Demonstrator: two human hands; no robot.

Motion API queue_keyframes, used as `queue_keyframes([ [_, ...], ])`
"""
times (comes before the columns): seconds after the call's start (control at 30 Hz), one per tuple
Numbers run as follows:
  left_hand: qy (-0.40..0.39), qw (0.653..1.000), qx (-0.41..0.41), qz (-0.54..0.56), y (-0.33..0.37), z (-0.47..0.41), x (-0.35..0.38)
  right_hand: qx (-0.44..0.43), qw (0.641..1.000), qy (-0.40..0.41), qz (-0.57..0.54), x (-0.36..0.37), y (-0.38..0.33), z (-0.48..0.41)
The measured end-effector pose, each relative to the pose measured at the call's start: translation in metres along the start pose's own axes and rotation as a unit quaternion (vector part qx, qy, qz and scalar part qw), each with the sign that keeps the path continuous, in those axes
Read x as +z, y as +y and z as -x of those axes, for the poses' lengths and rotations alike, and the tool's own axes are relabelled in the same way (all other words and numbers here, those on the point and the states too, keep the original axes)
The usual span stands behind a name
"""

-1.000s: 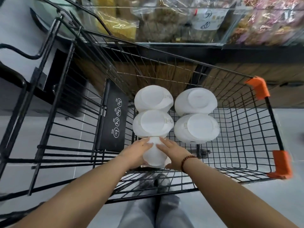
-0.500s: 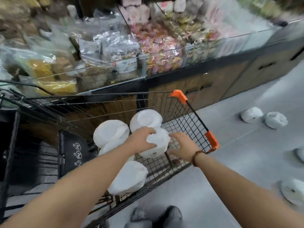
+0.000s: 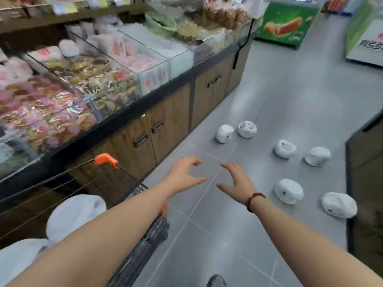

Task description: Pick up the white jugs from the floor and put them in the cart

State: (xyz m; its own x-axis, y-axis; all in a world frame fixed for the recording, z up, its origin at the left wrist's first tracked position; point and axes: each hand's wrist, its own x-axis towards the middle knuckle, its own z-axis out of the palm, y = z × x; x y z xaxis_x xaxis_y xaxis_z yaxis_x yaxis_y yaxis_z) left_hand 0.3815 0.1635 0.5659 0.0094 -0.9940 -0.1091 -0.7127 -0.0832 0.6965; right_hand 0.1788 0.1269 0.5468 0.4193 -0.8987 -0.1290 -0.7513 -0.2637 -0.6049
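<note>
Our empty hands reach out over a shop aisle strewn with jugs.

At left, white jugs (image 3: 74, 216) sit in our cart (image 3: 145, 241); our left hand (image 3: 184, 176) and right hand (image 3: 236, 180) hover with fingers spread, grasping nothing; six more jugs (image 3: 288, 191) lie on the grey floor (image 3: 290, 96) to the right.

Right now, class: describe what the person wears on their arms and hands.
Both forearms are bare, with no sleeves in view. The left hand wears nothing: no glove, ring or watch shows. The right hand is also ungloved; its wrist carries a dark reddish-brown beaded bracelet.
</note>
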Motion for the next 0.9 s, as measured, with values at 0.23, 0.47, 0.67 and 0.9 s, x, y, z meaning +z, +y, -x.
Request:
queue_keyframes([
  [0.23,-0.018,1.000,0.004,0.014,0.079,-0.100,0.074,0.092,0.992,0.067,-0.055,-0.085,0.111,-0.007],
  [0.47,-0.037,0.999,-0.010,0.034,0.104,-0.191,0.103,0.148,0.976,0.100,-0.127,-0.122,0.175,-0.064],
  [0.67,-0.040,0.998,-0.030,0.036,0.097,-0.307,0.105,0.148,0.975,0.082,-0.142,-0.141,0.214,-0.171],
  [0.9,-0.052,0.996,-0.069,0.018,0.068,-0.466,0.090,0.144,0.982,0.053,-0.107,-0.185,0.250,-0.343],
])
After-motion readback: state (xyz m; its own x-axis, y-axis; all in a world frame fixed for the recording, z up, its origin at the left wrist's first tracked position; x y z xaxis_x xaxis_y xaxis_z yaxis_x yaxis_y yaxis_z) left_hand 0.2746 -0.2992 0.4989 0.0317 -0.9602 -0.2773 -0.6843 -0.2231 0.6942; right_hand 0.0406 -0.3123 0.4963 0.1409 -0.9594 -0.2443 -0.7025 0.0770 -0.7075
